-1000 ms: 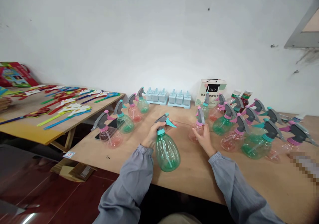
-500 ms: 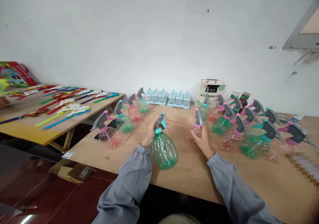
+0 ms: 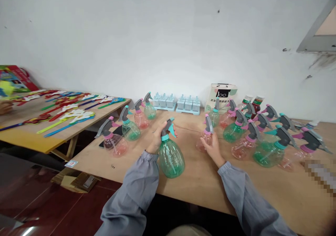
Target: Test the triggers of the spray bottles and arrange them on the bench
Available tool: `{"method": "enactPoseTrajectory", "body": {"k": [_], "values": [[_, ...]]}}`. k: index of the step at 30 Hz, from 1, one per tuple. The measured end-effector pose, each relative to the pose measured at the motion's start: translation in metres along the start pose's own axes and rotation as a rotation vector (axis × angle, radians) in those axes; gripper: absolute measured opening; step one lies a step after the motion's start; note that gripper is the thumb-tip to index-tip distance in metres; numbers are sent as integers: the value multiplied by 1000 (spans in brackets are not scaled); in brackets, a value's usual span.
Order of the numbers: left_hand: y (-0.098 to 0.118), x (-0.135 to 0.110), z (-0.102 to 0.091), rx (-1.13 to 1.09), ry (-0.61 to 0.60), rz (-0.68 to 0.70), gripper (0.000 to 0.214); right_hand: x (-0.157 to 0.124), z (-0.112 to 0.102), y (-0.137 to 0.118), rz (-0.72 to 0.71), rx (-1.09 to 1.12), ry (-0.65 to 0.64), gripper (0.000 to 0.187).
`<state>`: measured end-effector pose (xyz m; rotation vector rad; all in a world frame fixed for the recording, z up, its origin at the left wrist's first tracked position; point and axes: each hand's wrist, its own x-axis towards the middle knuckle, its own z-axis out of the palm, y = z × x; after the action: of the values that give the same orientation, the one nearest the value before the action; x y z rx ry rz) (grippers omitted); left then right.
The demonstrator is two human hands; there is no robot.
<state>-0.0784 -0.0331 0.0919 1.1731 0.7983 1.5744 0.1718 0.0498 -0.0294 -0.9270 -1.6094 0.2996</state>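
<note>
My left hand is wrapped round the neck of a green see-through spray bottle with a grey and teal trigger head, held just above the wooden table. My right hand is closed round a pink see-through spray bottle with a grey and pink head that stands on the table. Both arms wear grey sleeves.
Several more green and pink spray bottles stand at the right and at the left. Light blue moulds and a small carton sit by the wall. A second table at the left carries coloured clappers.
The green bottle in my left hand has shifted slightly left and nearer, and its trigger head has turned. My right hand stays on the pink bottle.
</note>
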Motion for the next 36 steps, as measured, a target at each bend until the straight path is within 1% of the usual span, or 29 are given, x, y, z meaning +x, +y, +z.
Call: {"method": "enactPoseTrajectory", "body": {"k": [6,8,10,13,16,20,23,25,26,28,30,31,33,36], "values": [[1,3,-5,-9,29,31,41,0,1,2,-7,-3,6,38],[-1,5,-9,79,48,69,38,0,1,2,-7,3,1,37],[-4,9,-15,223,78,118,30,0,0,1,-4,4,-7,36],[-13,18,-26,367,176,170,26,0,0,0,-1,-4,-6,36],[-25,29,-37,401,292,187,30,0,-1,0,2,-2,-16,39],[-39,36,-47,456,356,204,35,-1,0,3,4,2,-15,39],[-50,25,-53,490,397,247,52,-2,0,5,3,5,-2,40],[-60,10,-58,527,432,281,67,-3,0,5,2,9,-5,41],[-66,2,-60,579,460,282,73,-3,0,5,4,9,-7,40],[-76,-9,-67,744,510,227,76,-4,1,4,13,8,-16,39],[-83,-9,-74,877,534,147,71,-5,3,3,22,7,-20,37],[-84,-4,-77,912,541,120,68,-6,3,2,22,7,-17,37],[-85,16,-83,967,562,79,68,-8,5,-1,15,9,-15,37],[-84,58,-91,1111,569,-28,74,-11,5,-7,-2,21,-32,35]]}}
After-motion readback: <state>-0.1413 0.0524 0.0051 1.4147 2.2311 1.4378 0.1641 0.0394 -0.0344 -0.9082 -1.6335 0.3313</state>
